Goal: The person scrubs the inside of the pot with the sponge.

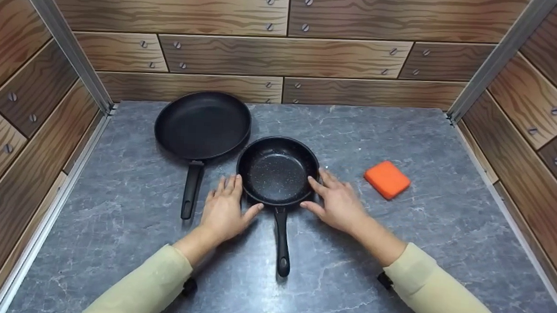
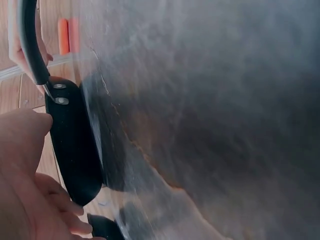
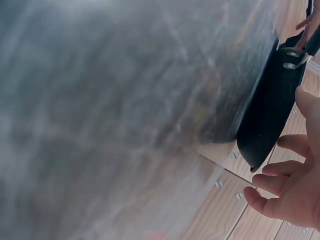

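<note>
Left hand (image 1: 222, 214) and right hand (image 1: 340, 203), fingers loosely extended, flank a small round black speckled frying pan (image 1: 277, 178) on the grey marbled counter (image 1: 413, 135). Farther left lies a larger round black pan (image 1: 204, 126); at right, an orange square block (image 1: 387, 180).

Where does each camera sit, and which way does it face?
Head: on the head, facing forward and down over the small pan, large pan and orange block; left hand, right hand and sleeves show.
Left wrist: on that wrist, facing low along the table, image sideways; left hand near, right hand beyond.
Right wrist: likewise, opposite side; right hand near, left hand beyond.
The wrist views share the small pan's side and rivets.
</note>
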Tool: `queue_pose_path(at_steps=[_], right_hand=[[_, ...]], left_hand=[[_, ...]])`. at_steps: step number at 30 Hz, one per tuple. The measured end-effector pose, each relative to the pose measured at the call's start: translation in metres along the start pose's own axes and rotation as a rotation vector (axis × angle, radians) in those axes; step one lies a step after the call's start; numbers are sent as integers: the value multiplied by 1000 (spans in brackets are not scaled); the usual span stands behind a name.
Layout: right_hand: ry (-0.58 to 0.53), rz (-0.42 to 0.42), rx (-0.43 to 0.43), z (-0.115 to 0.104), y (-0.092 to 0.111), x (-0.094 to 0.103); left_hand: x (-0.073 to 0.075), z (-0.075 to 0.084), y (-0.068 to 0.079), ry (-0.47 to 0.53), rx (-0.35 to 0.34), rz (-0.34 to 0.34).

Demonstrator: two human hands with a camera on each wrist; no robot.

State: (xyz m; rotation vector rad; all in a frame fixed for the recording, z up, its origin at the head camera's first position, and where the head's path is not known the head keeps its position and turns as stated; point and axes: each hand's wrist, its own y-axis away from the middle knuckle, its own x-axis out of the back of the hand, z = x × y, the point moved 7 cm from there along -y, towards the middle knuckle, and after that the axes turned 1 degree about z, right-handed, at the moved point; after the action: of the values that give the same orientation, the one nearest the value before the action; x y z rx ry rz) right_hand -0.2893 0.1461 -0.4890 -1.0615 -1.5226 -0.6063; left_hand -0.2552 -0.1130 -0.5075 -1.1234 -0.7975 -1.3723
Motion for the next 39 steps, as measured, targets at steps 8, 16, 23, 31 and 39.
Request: queue_pose_path(at_steps=[8, 16, 23, 31, 39], right_hand=[[30, -20, -16, -3, -1, -2], [39, 0, -15, -5, -6, -1], [23, 23, -31, 0, -5, -1], [-17, 24, -59, 12, -4, 1], [6, 16, -82, 31, -5, 6]], left_hand=[[-2, 4, -6, -88, -15, -5], [2, 6, -10, -128, -11, 0], [0, 11, -13, -129, 0, -19], [-4, 21, -25, -116, -1, -33], [-11, 36, -41, -93, 13, -64]])
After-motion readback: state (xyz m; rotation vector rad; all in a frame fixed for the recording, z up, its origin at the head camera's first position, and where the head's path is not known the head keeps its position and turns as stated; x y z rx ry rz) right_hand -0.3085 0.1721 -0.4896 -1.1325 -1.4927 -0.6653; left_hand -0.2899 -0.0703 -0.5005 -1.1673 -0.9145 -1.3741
